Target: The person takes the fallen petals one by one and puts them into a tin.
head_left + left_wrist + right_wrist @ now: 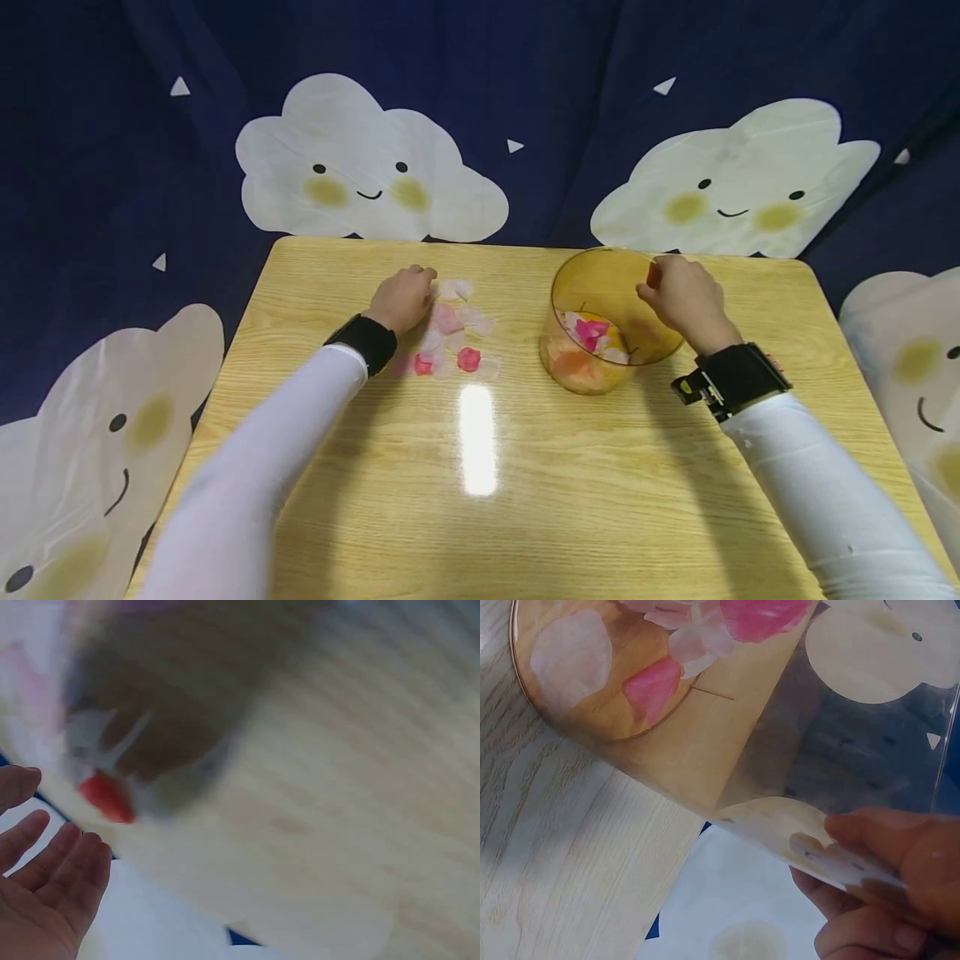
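Observation:
Loose flower petals, pale pink and white with a few red ones, lie scattered on the table left of centre. At their left edge is my left hand; in the left wrist view its fingers are loosely bent and nothing shows between them, with a red petal close by. A clear amber-tinted round container stands to the right, tilted a little, with pink and white petals at its bottom. My right hand pinches its rim, thumb on one side of the wall and fingers on the other.
The light wooden table ends at a dark blue curtain with smiling white clouds behind it. A bright light reflection lies on the tabletop in front of the petals.

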Motion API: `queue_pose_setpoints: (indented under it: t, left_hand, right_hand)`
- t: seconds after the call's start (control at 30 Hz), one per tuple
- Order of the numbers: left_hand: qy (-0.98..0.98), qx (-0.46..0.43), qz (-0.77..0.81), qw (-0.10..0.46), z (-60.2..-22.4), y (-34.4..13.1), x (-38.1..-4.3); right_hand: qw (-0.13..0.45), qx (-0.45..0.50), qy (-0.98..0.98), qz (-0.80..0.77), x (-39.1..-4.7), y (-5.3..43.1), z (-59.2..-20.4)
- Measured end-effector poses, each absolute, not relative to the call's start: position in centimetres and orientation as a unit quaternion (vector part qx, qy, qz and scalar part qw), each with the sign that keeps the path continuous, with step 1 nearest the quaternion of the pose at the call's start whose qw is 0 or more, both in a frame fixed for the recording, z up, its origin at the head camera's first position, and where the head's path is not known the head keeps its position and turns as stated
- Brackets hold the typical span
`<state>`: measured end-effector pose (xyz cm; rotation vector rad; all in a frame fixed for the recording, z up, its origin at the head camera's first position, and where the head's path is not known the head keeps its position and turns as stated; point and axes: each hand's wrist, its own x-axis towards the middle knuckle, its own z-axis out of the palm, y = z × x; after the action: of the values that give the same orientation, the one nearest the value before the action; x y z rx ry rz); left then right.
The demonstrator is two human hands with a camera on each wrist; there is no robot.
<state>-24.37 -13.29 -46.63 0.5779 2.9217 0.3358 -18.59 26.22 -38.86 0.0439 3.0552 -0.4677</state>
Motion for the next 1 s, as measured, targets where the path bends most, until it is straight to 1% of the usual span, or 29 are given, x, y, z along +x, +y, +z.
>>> queue_pose_setpoints:
  t: [0.2, 0.37, 0.6, 0.8, 1.0]
  left_hand:
    - [0.983, 0.153, 0.078, 0.063, -48.1, -13.7, -23.9]
    - [0.984, 0.157, 0.066, 0.042, -48.5, -13.6, -23.6]
    - [0.985, 0.146, 0.084, 0.035, -48.8, -14.2, -23.9]
    - [0.984, 0.147, 0.104, 0.014, -46.5, -13.7, -24.8]
    - [0.973, 0.194, 0.118, -0.036, -42.4, -10.4, -25.1]
  right_hand:
    - [0.017, 0.014, 0.988, -0.154, -18.6, 26.2, -38.9]
    - [0.016, 0.015, 0.988, -0.155, -18.7, 26.2, -38.9]
    - [0.016, 0.012, 0.987, -0.156, -18.6, 26.2, -38.9]
    - [0.018, 0.016, 0.987, -0.159, -18.7, 26.1, -38.8]
    - [0.024, 0.021, 0.987, -0.158, -18.6, 26.2, -38.9]
